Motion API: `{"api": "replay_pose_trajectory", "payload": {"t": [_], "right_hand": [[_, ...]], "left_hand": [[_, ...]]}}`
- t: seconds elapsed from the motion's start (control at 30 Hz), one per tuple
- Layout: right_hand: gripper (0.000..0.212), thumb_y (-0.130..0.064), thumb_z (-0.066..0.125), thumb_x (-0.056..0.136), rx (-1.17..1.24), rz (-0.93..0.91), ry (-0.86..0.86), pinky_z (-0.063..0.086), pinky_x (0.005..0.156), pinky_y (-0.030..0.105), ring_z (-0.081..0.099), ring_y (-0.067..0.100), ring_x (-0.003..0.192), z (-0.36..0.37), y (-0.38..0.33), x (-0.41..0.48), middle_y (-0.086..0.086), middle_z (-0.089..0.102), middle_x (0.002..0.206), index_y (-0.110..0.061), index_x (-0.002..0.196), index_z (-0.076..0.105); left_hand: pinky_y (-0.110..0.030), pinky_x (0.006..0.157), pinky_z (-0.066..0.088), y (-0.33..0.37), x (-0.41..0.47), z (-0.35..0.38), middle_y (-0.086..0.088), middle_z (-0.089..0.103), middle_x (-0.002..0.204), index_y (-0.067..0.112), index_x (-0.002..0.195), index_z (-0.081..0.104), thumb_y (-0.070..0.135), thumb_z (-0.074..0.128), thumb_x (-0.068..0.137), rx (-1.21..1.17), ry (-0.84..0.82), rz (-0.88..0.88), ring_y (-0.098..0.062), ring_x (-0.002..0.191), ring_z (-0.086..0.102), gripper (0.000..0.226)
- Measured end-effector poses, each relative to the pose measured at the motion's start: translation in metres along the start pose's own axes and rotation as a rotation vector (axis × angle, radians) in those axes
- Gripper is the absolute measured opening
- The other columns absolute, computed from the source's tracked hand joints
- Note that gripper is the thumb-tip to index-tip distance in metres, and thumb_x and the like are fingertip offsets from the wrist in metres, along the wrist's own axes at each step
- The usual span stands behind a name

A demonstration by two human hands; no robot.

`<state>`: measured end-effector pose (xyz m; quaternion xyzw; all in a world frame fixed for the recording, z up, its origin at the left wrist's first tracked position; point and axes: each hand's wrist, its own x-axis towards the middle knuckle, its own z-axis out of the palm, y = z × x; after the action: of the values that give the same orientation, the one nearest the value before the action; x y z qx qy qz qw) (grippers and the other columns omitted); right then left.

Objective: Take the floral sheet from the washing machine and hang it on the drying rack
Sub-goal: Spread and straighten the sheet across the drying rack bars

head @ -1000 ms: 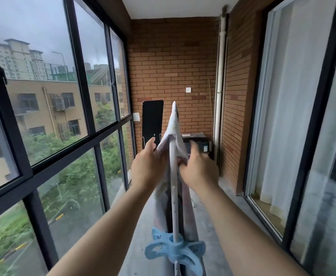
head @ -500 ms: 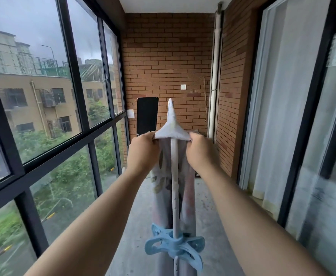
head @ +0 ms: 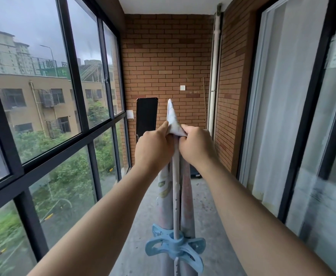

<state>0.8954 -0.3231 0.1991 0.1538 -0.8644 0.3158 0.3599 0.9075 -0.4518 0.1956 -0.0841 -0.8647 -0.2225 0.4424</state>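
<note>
Cloth-straightening is judged the step in hand; next, the bunched peak needs to be drawn down flat. The floral sheet [head: 173,124] is pinched in the curled left hand [head: 153,148] and right hand [head: 198,145], either side of the drying rack pole [head: 176,188], over which it is draped. A blue clip [head: 175,247] is clamped nearer.

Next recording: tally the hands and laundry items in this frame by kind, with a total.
2 hands: left hand and right hand, both pinching the sheet
1 floral sheet
1 rack pole
1 blue clip
Total: 5
</note>
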Motion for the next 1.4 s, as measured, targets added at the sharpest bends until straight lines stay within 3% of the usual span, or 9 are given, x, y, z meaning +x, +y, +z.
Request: {"api": "replay_pose_trajectory", "payload": {"t": [0.2,0.4,0.53,0.7,0.8,0.93,1.03,1.17,1.4], "right_hand": [[0.035,-0.013,0.046,0.098,-0.022,-0.066,0.017,0.049,0.064,0.024,0.069,0.033,0.089,-0.004,-0.005,0.003,0.012,0.075,0.099,-0.015,0.124,0.069],[0.031,-0.010,0.049,0.092,-0.044,0.035,0.055,0.051,0.066,0.031,0.067,0.036,0.088,0.003,0.004,-0.009,0.013,0.073,0.096,-0.011,0.116,0.068],[0.026,-0.007,0.047,0.094,0.009,0.174,-0.101,0.046,0.065,0.026,0.068,0.033,0.085,0.013,0.027,-0.013,0.010,0.070,0.088,-0.007,0.103,0.072],[0.023,-0.006,0.055,0.094,0.026,0.212,-0.068,0.055,0.066,0.029,0.068,0.027,0.081,0.020,0.040,-0.018,0.009,0.070,0.092,-0.003,0.112,0.069],[0.019,-0.010,0.058,0.096,-0.023,0.317,-0.144,0.055,0.064,0.030,0.062,0.022,0.075,0.027,0.048,-0.027,0.006,0.064,0.088,-0.002,0.111,0.067],[0.020,-0.015,0.056,0.099,0.002,0.324,-0.044,0.050,0.056,0.029,0.065,0.024,0.070,0.026,0.064,-0.029,0.011,0.070,0.086,-0.003,0.105,0.070],[0.023,-0.028,0.056,0.100,0.019,0.434,-0.185,0.058,0.058,0.034,0.068,0.021,0.072,0.041,0.066,-0.041,0.006,0.065,0.083,-0.007,0.097,0.065],[0.016,-0.022,0.055,0.099,0.004,0.467,-0.164,0.052,0.055,0.029,0.067,0.020,0.072,0.046,0.085,-0.052,0.004,0.064,0.080,-0.009,0.096,0.065],[0.026,-0.027,0.052,0.100,-0.056,0.589,-0.248,0.049,0.065,0.032,0.064,0.028,0.083,0.063,0.111,-0.073,0.012,0.065,0.096,-0.005,0.105,0.066]], "left_hand": [[-0.026,0.041,0.024,-0.001,0.012,0.000,0.002,0.054,0.057,0.019,0.090,0.068,0.030,0.043,0.096,0.189,-0.007,0.107,-0.025,0.046,0.050,0.027],[-0.031,0.047,0.042,-0.003,-0.006,0.005,-0.005,0.066,0.068,0.016,0.104,0.066,0.016,0.049,0.093,0.016,0.023,0.030,-0.030,0.059,0.059,0.021],[-0.027,0.042,0.021,-0.021,-0.004,0.008,0.006,0.042,0.047,0.019,0.054,0.041,0.010,0.048,0.091,-0.050,-0.046,-0.150,-0.019,0.047,0.041,0.039],[-0.026,0.046,0.034,-0.022,-0.014,0.023,0.009,0.055,0.056,0.020,0.072,0.058,0.017,0.048,0.091,-0.169,0.005,-0.195,-0.014,0.052,0.051,0.022],[-0.026,0.042,0.025,-0.027,-0.021,0.031,0.005,0.045,0.048,0.017,0.054,0.044,0.012,0.048,0.091,-0.179,-0.055,-0.283,-0.017,0.047,0.041,0.038],[-0.026,0.044,0.031,-0.045,-0.027,0.031,0.005,0.050,0.050,0.018,0.060,0.051,0.007,0.050,0.088,-0.186,-0.012,-0.249,-0.017,0.048,0.046,0.030],[-0.025,0.043,0.043,-0.048,-0.045,0.044,0.001,0.054,0.052,0.016,0.056,0.050,0.006,0.050,0.076,-0.236,-0.140,-0.337,-0.018,0.047,0.050,0.023],[-0.030,0.047,0.037,-0.076,-0.058,0.048,-0.004,0.054,0.053,0.015,0.059,0.050,-0.005,0.043,0.077,-0.147,-0.109,-0.354,-0.025,0.052,0.051,0.027],[-0.031,0.047,0.033,-0.104,-0.086,0.072,-0.003,0.053,0.053,0.013,0.058,0.049,0.023,0.053,0.097,-0.085,-0.287,-0.392,-0.027,0.055,0.051,0.041]]}}
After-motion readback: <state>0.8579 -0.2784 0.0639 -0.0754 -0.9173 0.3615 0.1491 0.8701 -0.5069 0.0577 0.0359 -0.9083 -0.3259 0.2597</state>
